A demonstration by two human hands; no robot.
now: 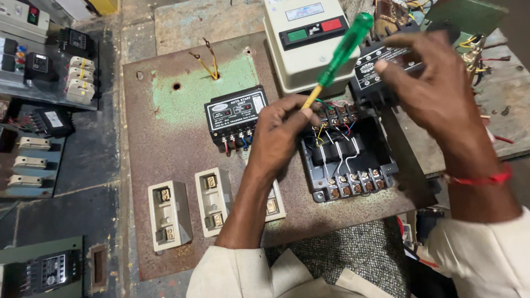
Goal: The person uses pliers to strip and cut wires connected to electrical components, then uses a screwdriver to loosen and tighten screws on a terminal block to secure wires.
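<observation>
My left hand (279, 138) pinches the lower shaft of a green-handled screwdriver (343, 48), whose tip is at the upper terminal row of an open black contactor base (353, 165) with white, red, yellow and blue wires. The handle leans up and to the right. My right hand (441, 94), with a red thread on its wrist, grips a black labelled module (375, 74) just above the base's top right corner. The base lies on a rusty metal plate (171, 143).
On the plate there are also a black labelled control unit (234, 113) with wired terminals and cream fuse holders (168, 215) along the front. A cream starter box (303, 44) with green and red buttons stands behind. Switchgear parts (80, 77) line the left side.
</observation>
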